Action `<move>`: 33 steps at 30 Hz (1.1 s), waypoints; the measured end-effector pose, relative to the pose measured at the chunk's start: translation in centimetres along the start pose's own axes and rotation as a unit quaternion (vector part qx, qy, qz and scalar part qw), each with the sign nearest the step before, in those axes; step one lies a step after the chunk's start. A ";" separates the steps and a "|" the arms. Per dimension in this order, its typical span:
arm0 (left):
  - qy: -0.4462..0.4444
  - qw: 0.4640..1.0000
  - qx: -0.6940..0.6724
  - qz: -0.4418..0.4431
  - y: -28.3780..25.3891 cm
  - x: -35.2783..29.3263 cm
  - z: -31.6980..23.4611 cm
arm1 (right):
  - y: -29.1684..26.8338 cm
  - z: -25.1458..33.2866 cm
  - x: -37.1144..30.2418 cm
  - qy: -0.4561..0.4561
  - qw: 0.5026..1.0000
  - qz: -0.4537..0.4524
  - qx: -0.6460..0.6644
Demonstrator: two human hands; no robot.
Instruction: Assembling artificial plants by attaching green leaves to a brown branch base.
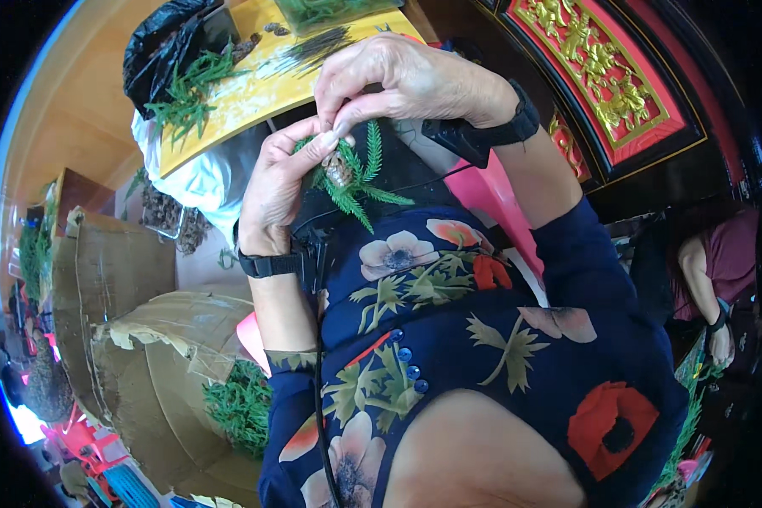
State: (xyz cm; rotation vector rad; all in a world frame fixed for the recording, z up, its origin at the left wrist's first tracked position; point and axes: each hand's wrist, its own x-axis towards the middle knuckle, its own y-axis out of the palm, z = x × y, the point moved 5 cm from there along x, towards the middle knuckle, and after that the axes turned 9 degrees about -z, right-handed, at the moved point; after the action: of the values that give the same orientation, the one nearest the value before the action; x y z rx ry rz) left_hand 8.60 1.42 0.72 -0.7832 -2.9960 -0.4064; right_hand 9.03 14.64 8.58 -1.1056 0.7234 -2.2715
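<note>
In front of my chest, my left hand (281, 169) pinches the top of a green artificial pine sprig (371, 165) between thumb and fingers. A brown pine cone (339, 171) sits among its needles, just below my fingertips. My right hand (389, 80) comes in from above, its thumb and forefinger closed at the same spot and touching the left thumb. What lies between those fingertips is too small to make out. The sprig's fronds hang downward over my lap.
Beyond my hands stands a yellow table (220, 118) with dark thin stems (317, 49), loose green sprigs (186, 97) and a black plastic bag (165, 51). At left, a cardboard box (144, 364) holds more greenery (239, 411). Another person's hand (721, 345) shows at far right.
</note>
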 end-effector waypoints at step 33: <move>0.028 0.992 -0.001 -0.123 -1.4 0.2 -1.3 | -0.5 -0.4 0.5 -0.063 0.987 -0.059 -0.135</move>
State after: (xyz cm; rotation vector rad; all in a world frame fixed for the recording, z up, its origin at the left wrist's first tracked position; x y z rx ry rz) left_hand 7.71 -0.01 1.67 -0.3958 -3.0475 -0.4285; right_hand 8.31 14.78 8.99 -1.4378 0.9568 -2.2211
